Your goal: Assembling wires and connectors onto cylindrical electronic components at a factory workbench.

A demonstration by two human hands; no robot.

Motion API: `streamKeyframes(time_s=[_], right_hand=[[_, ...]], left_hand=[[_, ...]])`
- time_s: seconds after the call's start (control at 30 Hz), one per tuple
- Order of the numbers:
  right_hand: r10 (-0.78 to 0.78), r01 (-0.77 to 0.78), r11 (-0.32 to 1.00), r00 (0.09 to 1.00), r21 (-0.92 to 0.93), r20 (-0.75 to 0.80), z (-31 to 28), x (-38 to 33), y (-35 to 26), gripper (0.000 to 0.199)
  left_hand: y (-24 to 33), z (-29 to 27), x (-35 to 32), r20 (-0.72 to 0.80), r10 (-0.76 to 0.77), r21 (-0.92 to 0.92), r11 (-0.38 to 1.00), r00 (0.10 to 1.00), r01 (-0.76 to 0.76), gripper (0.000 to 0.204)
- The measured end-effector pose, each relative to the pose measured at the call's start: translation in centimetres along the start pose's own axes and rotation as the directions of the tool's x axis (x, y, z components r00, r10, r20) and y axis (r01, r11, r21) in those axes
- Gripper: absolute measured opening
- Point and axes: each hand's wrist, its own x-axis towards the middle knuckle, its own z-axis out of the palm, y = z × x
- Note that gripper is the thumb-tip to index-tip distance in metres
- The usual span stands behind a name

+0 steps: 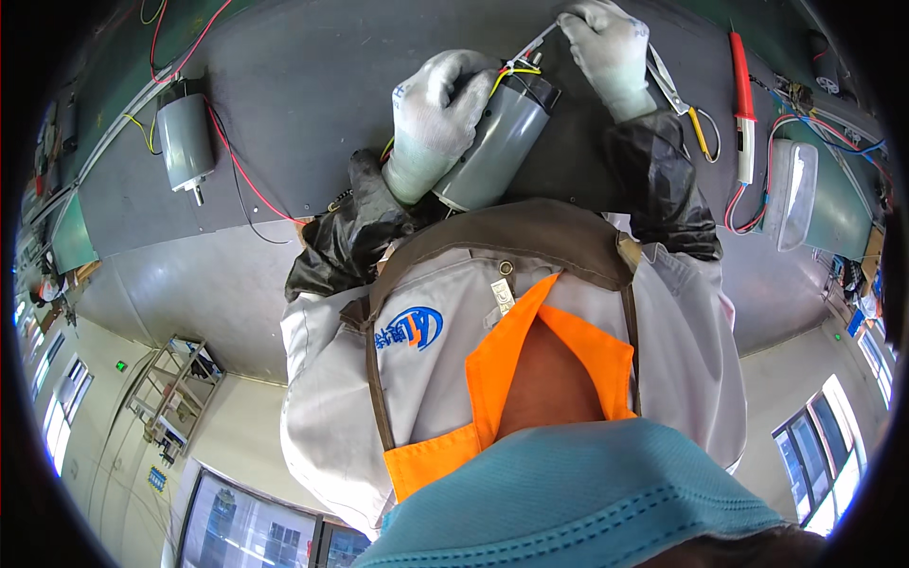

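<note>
A grey cylindrical motor [504, 142] lies tilted on the dark bench, close to my body. My left hand [440, 123], in a white glove, rests along its left side. Its fingers are closed on the motor's wires, where a yellow wire [502, 79] runs into the grip. Beyond the motor's far end, my gloved right hand [606, 57] pinches the end of a thin white cable tie [538, 43]. The tie stretches from the wires at the motor's end up to my right fingertips. Scissors [668, 83] lie just right of my right hand.
A second grey motor [187, 142] with red, black and yellow wires stands at the left. On the right are a red and white pen-shaped tool [743, 104] and a pale oblong case [792, 194] beside coloured wires. The bench's near edge [208, 235] runs before me.
</note>
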Motion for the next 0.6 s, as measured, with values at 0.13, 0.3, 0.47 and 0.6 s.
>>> streamKeyframes(time_s=[0.13,0.3,0.47,0.6], right_hand=[[0.460,-0.453,0.741,0.880,0.496,0.117,2.6,-1.2,1.1,0.017],[0.288,-0.497,-0.251,0.781,0.831,0.555,-0.6,0.8,-3.4,0.019],[0.152,-0.707,0.209,0.706,0.676,0.692,-4.9,1.2,-5.9,0.012],[0.343,-0.796,0.258,0.605,0.548,0.719,-6.2,-0.5,-7.1,0.018]], left_hand=[[1.4,0.2,0.7,0.099,0.002,0.134,0.991,0.995,-0.015,0.012],[0.7,0.1,1.3,0.136,0.002,-0.028,1.000,0.991,0.002,0.012],[-0.9,-0.8,2.8,0.281,0.351,0.154,0.902,0.893,-0.403,0.008],[-0.7,-1.5,3.5,0.447,0.474,0.262,0.741,0.758,-0.618,0.009]])
